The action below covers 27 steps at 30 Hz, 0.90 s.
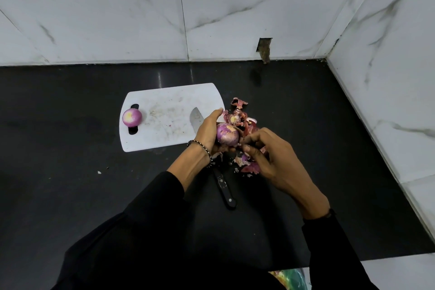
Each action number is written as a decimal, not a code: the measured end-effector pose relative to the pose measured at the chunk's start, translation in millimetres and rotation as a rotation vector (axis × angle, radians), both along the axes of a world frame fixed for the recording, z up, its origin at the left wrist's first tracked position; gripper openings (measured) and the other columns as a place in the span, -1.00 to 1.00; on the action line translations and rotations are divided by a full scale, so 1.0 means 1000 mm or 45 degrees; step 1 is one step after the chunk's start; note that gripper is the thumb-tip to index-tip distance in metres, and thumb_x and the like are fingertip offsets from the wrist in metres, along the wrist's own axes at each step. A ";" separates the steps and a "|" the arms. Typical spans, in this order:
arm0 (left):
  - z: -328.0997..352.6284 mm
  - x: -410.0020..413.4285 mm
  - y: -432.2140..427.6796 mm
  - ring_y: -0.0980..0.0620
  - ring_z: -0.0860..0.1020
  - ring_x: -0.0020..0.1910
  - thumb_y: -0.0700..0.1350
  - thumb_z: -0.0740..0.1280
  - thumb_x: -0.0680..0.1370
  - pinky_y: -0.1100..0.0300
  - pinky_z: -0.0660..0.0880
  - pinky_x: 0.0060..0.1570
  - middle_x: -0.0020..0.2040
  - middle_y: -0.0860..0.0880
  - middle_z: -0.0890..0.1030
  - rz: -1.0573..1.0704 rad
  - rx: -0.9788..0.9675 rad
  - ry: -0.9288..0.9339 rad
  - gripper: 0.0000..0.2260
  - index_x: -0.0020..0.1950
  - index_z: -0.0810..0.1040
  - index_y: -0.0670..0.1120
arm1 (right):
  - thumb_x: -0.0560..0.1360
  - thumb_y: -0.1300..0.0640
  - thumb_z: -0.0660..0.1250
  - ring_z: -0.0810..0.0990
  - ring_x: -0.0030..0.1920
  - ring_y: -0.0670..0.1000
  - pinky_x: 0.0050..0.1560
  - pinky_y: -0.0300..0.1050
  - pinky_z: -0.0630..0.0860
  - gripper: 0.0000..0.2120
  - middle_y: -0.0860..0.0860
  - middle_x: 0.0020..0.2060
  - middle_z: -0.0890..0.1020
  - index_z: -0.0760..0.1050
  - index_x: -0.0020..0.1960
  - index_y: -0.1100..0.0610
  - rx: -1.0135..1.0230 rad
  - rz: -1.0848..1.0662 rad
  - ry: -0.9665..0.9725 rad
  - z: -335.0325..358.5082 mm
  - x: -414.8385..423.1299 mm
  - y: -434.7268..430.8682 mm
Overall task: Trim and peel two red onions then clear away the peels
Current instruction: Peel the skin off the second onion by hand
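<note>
Peeling second red onion (pixel 227 136), gripped in left hand (pixel 208 132), seemingly pinched at its 4 o'clock by right hand (pixel 270 155); next calls for stripping remaining skin, gathering peels (pixel 239 102).

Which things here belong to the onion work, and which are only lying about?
In the job: held onion in left hand; right hand peeling it; peeled onion on cutting board; knife; peels.
Lying about: scraps on counter; colourful item at bottom edge.
</note>
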<state>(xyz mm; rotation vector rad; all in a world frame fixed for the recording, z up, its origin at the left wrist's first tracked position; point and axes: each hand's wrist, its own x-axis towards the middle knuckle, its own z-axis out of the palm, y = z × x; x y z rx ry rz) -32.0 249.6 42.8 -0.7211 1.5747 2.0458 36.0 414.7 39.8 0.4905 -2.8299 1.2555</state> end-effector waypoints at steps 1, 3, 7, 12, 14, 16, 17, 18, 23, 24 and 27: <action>0.000 0.000 -0.001 -0.14 0.59 -0.24 0.14 0.20 0.62 0.17 0.55 -0.44 -0.06 -0.24 0.61 -0.006 0.020 -0.006 -0.64 -0.09 0.53 -0.14 | 0.58 0.13 0.35 0.53 -0.04 -0.15 -0.05 -0.03 0.56 -0.90 -0.20 -0.06 0.52 0.52 0.04 -0.05 0.000 -0.027 0.006 0.000 0.000 0.000; 0.000 0.001 -0.002 -0.13 0.59 -0.30 0.14 0.21 0.62 0.17 0.56 -0.49 -0.16 -0.22 0.64 -0.017 0.043 -0.026 -0.62 -0.08 0.54 -0.17 | 0.58 0.03 0.34 0.54 -0.06 -0.17 -0.09 -0.10 0.55 -0.98 -0.21 -0.09 0.54 0.53 0.00 -0.07 -0.002 -0.103 0.044 0.000 -0.001 -0.001; 0.005 0.004 0.003 -0.12 0.56 -0.35 0.10 0.23 0.62 0.06 0.56 -0.29 -0.52 -0.11 0.59 -0.018 0.052 -0.114 -0.65 -0.16 0.47 -0.16 | 0.57 0.00 0.36 0.58 -0.08 -0.17 -0.18 -0.30 0.49 -0.91 -0.18 -0.09 0.59 0.58 0.02 0.00 -0.075 -0.242 0.102 0.000 -0.001 -0.004; 0.002 0.002 0.003 -0.03 0.60 -0.37 0.13 0.26 0.59 0.14 0.58 -0.23 -0.28 -0.13 0.62 -0.365 0.097 -0.187 -0.64 -0.14 0.57 -0.15 | 0.56 0.18 0.39 0.58 0.00 -0.14 -0.11 -0.41 0.45 -0.82 -0.14 0.03 0.59 0.58 0.16 0.06 -0.103 -0.187 0.155 0.001 0.000 -0.003; 0.000 0.001 0.001 0.01 0.60 -0.38 0.15 0.27 0.59 0.16 0.57 -0.26 -0.30 -0.10 0.62 -0.420 0.068 -0.154 -0.64 -0.14 0.58 -0.13 | 0.56 0.15 0.41 0.59 -0.02 -0.11 -0.12 -0.39 0.45 -0.82 -0.12 0.03 0.59 0.59 0.16 0.09 -0.145 -0.157 0.156 0.003 0.001 -0.001; 0.003 0.003 -0.001 0.03 0.58 -0.41 0.18 0.24 0.60 0.22 0.56 -0.36 -0.30 -0.09 0.62 -0.490 0.056 -0.123 -0.61 -0.14 0.57 -0.14 | 0.52 0.11 0.46 0.60 -0.05 -0.09 -0.14 -0.38 0.46 -0.77 -0.11 0.04 0.59 0.59 0.16 0.10 -0.169 -0.120 0.158 0.004 0.003 0.001; 0.003 0.003 -0.001 0.03 0.57 -0.43 0.19 0.22 0.61 0.25 0.54 -0.41 -0.30 -0.10 0.61 -0.529 0.037 -0.111 -0.58 -0.14 0.57 -0.15 | 0.49 0.10 0.49 0.60 -0.06 -0.09 -0.15 -0.38 0.47 -0.74 -0.10 0.04 0.59 0.59 0.16 0.11 -0.171 -0.113 0.162 0.004 0.003 0.002; 0.004 0.003 -0.002 0.02 0.56 -0.45 0.21 0.20 0.61 0.27 0.52 -0.45 -0.30 -0.12 0.61 -0.572 0.003 -0.099 -0.55 -0.14 0.57 -0.16 | 0.48 0.11 0.51 0.60 -0.07 -0.08 -0.17 -0.36 0.48 -0.72 -0.10 0.04 0.59 0.59 0.16 0.10 -0.175 -0.118 0.166 0.004 0.003 0.003; 0.008 0.001 -0.001 0.01 0.43 -0.61 0.29 0.02 0.63 0.34 0.35 -0.58 -0.41 -0.18 0.58 -0.761 -0.181 -0.026 -0.35 -0.34 0.56 -0.16 | 0.52 0.12 0.47 0.60 -0.05 -0.03 -0.18 -0.14 0.57 -0.70 -0.12 0.06 0.59 0.57 0.23 0.04 -0.246 -0.158 0.149 0.006 0.005 0.004; 0.009 0.001 0.000 0.01 0.40 -0.63 0.29 -0.01 0.63 0.35 0.30 -0.59 -0.46 -0.17 0.56 -0.782 -0.239 -0.013 -0.32 -0.39 0.54 -0.16 | 0.52 0.12 0.46 0.60 -0.05 -0.03 -0.17 -0.14 0.57 -0.70 -0.12 0.06 0.58 0.57 0.24 0.03 -0.259 -0.146 0.146 0.007 0.005 0.004; 0.010 -0.001 0.001 0.04 0.33 -0.65 0.30 -0.09 0.64 0.36 0.21 -0.58 -0.51 -0.12 0.52 -0.854 -0.355 0.030 -0.29 -0.42 0.51 -0.15 | 0.51 0.12 0.47 0.60 -0.05 -0.04 -0.14 -0.29 0.50 -0.70 -0.11 0.07 0.57 0.58 0.24 0.02 -0.255 -0.074 0.139 0.009 0.003 0.004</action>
